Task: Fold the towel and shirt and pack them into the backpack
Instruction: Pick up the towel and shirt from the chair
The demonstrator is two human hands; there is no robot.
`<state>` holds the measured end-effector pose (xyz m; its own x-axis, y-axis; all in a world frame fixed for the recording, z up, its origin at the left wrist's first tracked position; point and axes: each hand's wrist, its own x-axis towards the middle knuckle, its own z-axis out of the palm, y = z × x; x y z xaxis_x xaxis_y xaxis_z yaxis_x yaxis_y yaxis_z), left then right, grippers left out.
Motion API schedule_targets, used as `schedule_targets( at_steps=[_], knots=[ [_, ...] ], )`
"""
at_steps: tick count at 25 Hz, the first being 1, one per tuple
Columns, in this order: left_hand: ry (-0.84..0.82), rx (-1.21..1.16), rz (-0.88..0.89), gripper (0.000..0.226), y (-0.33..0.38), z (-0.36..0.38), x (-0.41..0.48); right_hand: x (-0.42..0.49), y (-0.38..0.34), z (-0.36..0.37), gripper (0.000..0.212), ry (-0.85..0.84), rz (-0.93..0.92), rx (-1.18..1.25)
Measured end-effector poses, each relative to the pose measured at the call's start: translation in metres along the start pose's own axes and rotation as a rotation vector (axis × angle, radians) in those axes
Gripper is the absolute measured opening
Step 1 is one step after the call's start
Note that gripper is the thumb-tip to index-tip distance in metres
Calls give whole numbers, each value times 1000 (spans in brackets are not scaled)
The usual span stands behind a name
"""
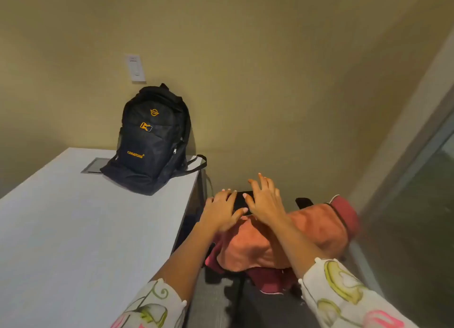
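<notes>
Against a beige wall (pixel 258 57), a white table (pixel 73 217) carries the black backpack (pixel 152 140), upright at its far edge. Right of the table, an orange towel (pixel 314 222) lies over a maroon shirt (pixel 270 277) on a black chair (pixel 304 202). The left hand (pixel 222 211) and right hand (pixel 264 202) sit side by side at the towel's far end, fingers spread, gripping nothing.
</notes>
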<state>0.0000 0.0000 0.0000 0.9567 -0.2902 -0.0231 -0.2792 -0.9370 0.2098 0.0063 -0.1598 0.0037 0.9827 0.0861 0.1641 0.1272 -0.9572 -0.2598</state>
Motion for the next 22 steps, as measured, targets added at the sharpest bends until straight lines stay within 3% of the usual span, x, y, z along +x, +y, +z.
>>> schedule_targets(
  at_steps=[3, 8, 13, 17, 22],
  knots=[
    [-142, -14, 232, 68, 25, 0, 4, -17, 29, -9, 53, 1, 125, -29],
    [-266, -62, 290, 53, 61, 7, 2, -46, 64, -17, 47, 0, 274, -28],
    [-128, -135, 189, 23, 74, 12, -1, -73, 84, -18, 43, 9, 362, -32],
    [-106, -82, 229, 23, 76, 29, 2, -84, 90, -14, 42, 15, 394, -33],
    [-10, -283, 192, 15, 75, 19, 6, -81, 94, -17, 40, 64, 381, -30]
  ],
)
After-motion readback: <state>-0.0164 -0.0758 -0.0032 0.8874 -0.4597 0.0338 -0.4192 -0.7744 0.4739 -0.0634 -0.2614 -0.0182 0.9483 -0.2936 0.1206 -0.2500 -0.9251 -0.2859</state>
